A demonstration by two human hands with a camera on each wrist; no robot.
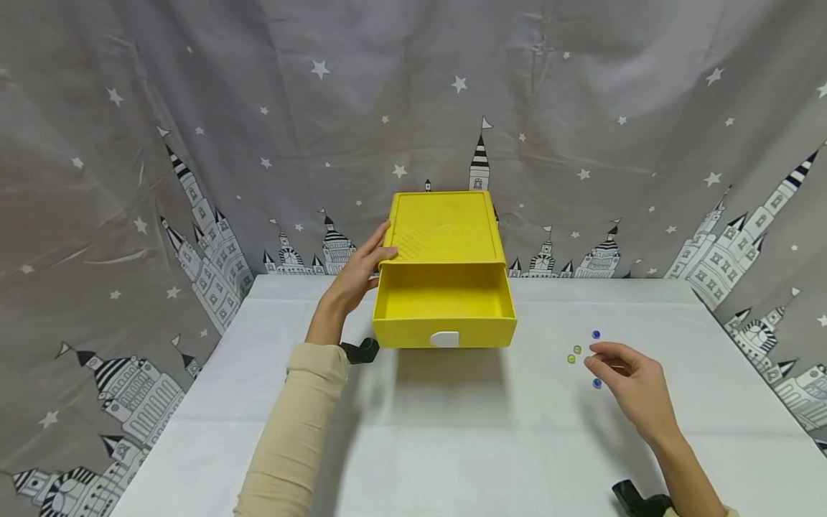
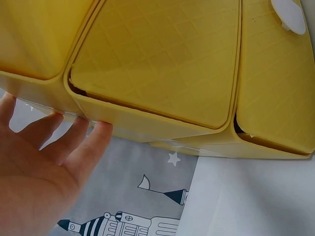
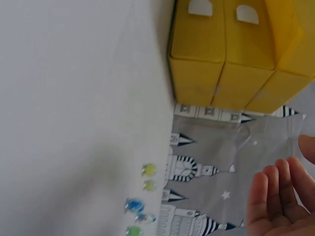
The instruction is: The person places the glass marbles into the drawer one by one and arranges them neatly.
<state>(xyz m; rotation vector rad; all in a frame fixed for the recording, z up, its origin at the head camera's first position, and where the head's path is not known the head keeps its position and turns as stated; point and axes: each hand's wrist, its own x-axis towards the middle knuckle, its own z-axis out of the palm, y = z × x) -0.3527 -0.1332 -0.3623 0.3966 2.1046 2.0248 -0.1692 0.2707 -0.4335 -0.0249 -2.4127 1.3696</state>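
Observation:
A yellow drawer unit (image 1: 446, 226) stands at the back middle, its top drawer (image 1: 413, 332) pulled out, with a bare floor inside and a white tab handle (image 1: 445, 339) in front. My left hand (image 1: 355, 276) touches the unit's left side. Its straight fingers (image 2: 91, 147) press there in the left wrist view. Over to the right, my right hand (image 1: 636, 384) hovers by several small glass marbles, thumb and fingers loosely bent with a gap between them. Blue marbles (image 1: 596, 334) and green marbles (image 1: 577, 350) lie close to its fingertips. Nothing shows in its grasp in the right wrist view.
Under everything is a white tabletop (image 1: 446, 445). A grey curtain (image 1: 362, 108) with castles and stars hangs right behind the unit. Lower drawers (image 3: 197, 44) with white tabs sit pushed in below the pulled-out one. Black wrist mounts (image 1: 360, 350) stick out at both wrists.

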